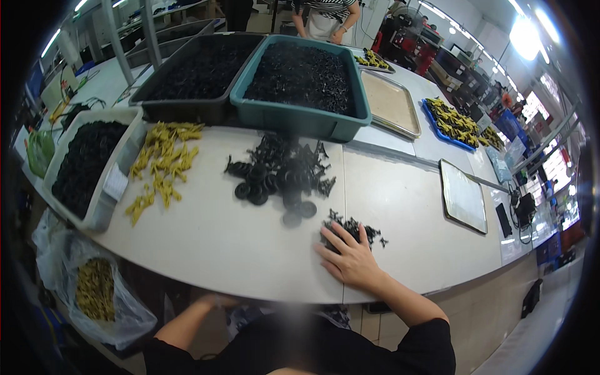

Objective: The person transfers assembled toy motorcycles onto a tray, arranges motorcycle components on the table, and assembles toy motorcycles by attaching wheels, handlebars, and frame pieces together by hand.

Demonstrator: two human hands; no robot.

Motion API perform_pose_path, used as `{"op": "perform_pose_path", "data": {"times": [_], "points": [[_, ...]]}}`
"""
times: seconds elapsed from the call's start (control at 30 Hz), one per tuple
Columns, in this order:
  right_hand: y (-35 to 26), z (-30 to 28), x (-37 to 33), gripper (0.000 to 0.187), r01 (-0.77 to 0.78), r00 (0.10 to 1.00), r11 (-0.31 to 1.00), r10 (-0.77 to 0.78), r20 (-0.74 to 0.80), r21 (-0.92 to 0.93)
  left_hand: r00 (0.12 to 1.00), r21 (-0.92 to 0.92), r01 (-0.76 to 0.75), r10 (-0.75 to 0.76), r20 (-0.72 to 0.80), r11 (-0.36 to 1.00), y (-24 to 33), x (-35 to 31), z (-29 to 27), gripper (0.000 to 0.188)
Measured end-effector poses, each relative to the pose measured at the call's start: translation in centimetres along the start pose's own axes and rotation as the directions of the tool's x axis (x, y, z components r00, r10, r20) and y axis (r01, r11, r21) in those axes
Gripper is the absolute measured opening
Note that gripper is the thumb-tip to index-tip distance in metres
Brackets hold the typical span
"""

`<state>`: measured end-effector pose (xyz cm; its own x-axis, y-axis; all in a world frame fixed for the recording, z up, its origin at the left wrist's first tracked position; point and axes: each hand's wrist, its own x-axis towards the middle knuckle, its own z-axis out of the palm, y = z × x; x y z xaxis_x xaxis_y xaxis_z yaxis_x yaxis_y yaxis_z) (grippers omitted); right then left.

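My right hand (351,255) lies palm down with its fingers spread over a small heap of little black plastic parts (374,234) near the table's front edge. My left hand (220,300) is down at the table's front edge, mostly hidden there, so its fingers do not show. Ahead of my right hand is a larger pile of black plastic pieces (284,164), with black round discs (255,182) at its near side. To the left, yellow plastic pieces (164,156) of a branched shape are spread on the table.
A teal bin (300,115) and a dark grey bin (181,111), both full of black parts, stand behind. At left are a white bin (100,209) and a bag of yellow pieces (95,290). Trays (400,103) and a flat panel (464,197) lie right. Another person (322,15) stands beyond.
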<state>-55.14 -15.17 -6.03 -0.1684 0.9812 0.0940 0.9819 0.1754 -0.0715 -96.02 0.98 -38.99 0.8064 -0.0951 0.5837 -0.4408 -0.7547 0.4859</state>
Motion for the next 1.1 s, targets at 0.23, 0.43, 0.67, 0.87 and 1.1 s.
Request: {"op": "perform_pose_path", "data": {"times": [0.23, 0.43, 0.67, 0.87, 1.1], "points": [[0.7, 0.0, -0.3, 0.038, -0.091, 0.995, 0.99, 0.096, -0.036, 0.11, 0.869, 0.009, 0.336, -0.314, 0.382, 0.942, -3.4, 18.4, -0.8, 0.04], [1.4, 1.3, -1.1, 0.034, -0.086, 0.988, 0.992, 0.097, -0.122, 0.09, 0.486, 0.211, 0.69, -0.66, 0.573, 0.692, 3.0, 22.8, -4.7, 0.037], [-0.1, 0.6, 0.1, 0.028, -0.069, 0.97, 0.997, 0.072, -0.233, 0.021, 0.259, 0.194, 0.745, -0.546, 0.797, 0.638, 13.3, 20.8, -10.8, 0.037], [-0.3, 0.4, -1.3, 0.034, -0.123, 0.964, 0.988, 0.097, -0.247, -0.094, 0.665, -0.06, 0.744, -0.746, -0.02, 0.665, 16.8, 22.6, -22.8, 0.023], [-2.3, -0.1, -1.0, 0.037, -0.223, 0.913, 0.971, 0.177, -0.368, -0.086, 0.593, 0.54, 0.804, -0.396, -0.701, 0.248, 7.7, 14.3, -28.4, 0.031]]}}
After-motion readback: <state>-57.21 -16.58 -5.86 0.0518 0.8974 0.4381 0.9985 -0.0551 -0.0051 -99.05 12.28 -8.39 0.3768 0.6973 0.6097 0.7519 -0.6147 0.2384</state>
